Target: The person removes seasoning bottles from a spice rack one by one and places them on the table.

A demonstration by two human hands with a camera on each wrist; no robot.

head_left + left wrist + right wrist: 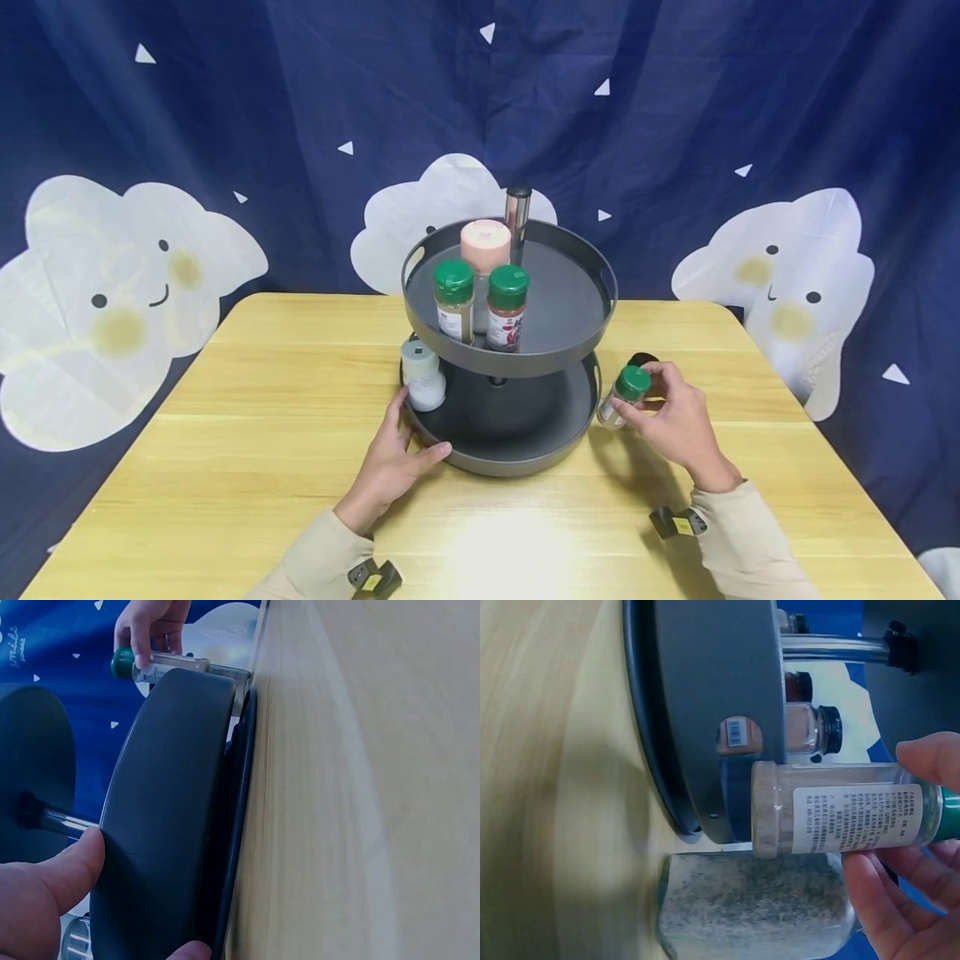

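Observation:
A two-tier dark grey turntable rack (517,468) stands on the table. My right hand (678,421) holds a green-capped spice jar (628,390) by its upper part, just outside the lower tray's right rim. In the right wrist view this spice jar (847,810) shows a printed white label and pale brown powder. My left hand (390,467) touches the lower tray's front left rim, thumb and fingers spread. Beside those fingers, a pale-lidded jar of white contents (426,387) sits on the lower tray. Two green-capped jars (454,300) and a pink-lidded jar (486,246) stand on the upper tray.
A larger glass jar with speckled contents (757,904) stands right of the rack, its black lid (642,359) partly behind my right hand. Black-capped jars (802,727) show beyond the lower rim. A metal post (517,217) rises through the upper tray. A blue curtain hangs behind.

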